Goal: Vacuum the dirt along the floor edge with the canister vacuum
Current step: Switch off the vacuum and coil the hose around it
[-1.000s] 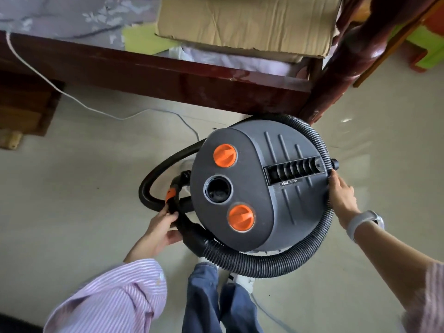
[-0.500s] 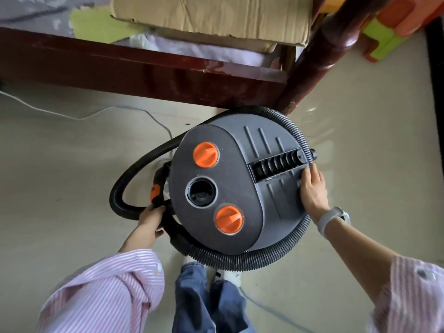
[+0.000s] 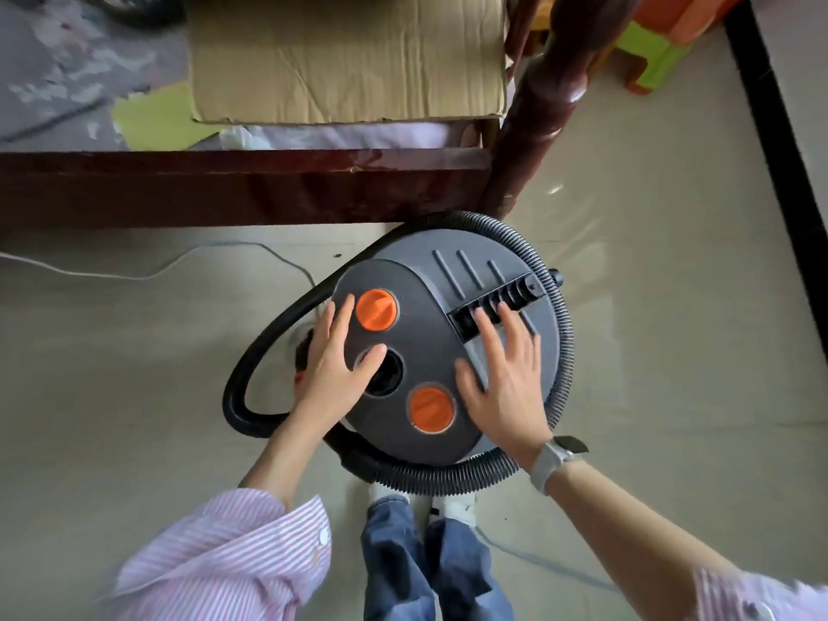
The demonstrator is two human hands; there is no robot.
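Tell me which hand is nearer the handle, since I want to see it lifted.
Right. The right hand rests with its fingertips on the handle; the left hand lies flat across the lid, by the round opening.

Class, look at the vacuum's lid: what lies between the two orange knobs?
In the head view, a round dark port lies between the upper orange knob and the lower orange knob; the left hand's thumb touches its rim.

One canister vacuum (image 3: 452,347) with two orange knobs (image 3: 377,309) (image 3: 431,408) and one hose (image 3: 562,333). Two hands (image 3: 334,365) (image 3: 506,378) rest on top. One cardboard box (image 3: 349,56) sits behind.
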